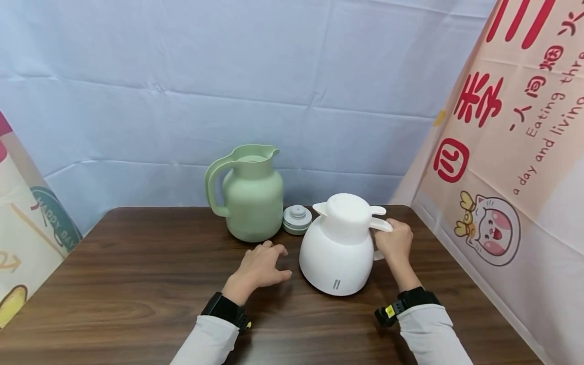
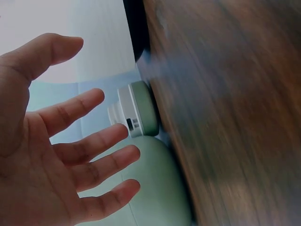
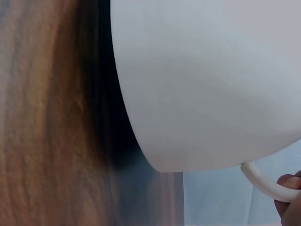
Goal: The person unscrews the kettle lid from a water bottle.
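Note:
A white thermal jug (image 1: 336,258) with its lid on is at the right of the table, its spout toward the left. My right hand (image 1: 396,242) grips the jug's handle; in the right wrist view, fingers (image 3: 288,183) curl round the white handle (image 3: 265,182). To the jug's left, my left hand (image 1: 261,267) hovers above the table with fingers spread and nothing in it. A green jug (image 1: 254,203), its top without a lid, stands behind the left hand. Between the two jugs lies a grey and green stopper lid (image 1: 297,218), also visible past the left fingers in the left wrist view.
The dark wooden table (image 1: 137,274) runs back to a pale blue cloth (image 1: 182,101) hung behind it. A printed cloth (image 1: 515,167) hangs along the right side, and another patterned cloth (image 1: 27,243) is at the left.

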The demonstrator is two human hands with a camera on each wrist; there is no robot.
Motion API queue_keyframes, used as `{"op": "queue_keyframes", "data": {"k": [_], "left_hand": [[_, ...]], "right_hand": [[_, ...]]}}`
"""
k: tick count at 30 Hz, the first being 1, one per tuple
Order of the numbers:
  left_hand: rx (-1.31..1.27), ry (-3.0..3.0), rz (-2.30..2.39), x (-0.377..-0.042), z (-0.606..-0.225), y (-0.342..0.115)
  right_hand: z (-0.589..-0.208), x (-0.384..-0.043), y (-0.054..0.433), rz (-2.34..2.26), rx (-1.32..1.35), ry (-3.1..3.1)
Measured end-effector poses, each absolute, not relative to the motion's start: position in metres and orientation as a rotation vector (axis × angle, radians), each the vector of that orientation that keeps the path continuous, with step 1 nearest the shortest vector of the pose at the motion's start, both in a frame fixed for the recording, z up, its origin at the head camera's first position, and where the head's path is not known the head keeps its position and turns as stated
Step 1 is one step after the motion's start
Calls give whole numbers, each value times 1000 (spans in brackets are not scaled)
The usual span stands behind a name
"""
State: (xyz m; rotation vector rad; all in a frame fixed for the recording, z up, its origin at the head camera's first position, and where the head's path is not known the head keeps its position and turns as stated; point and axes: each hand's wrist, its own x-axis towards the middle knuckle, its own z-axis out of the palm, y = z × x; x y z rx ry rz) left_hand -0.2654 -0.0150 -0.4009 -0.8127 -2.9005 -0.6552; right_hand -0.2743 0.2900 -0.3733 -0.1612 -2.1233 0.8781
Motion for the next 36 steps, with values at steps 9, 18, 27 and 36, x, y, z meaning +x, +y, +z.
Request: {"op": "queue_keyframes", "data": {"k": [9, 18, 27, 36], "left_hand": [[-799, -2903, -660, -257, -401, -29], [-751, -2908, -649, -249, -399, -46], [-742, -2904, -611, -243, -399, -55], [-683, -2920, -586, -235, -400, -70]], "right_hand": [[-375, -265, 279, 936, -155, -2129], [-380, -259, 265, 1001, -133, -2078], [-377, -251, 261, 1394, -118, -2092], [-378, -246, 247, 1470, -98, -2120]]}}
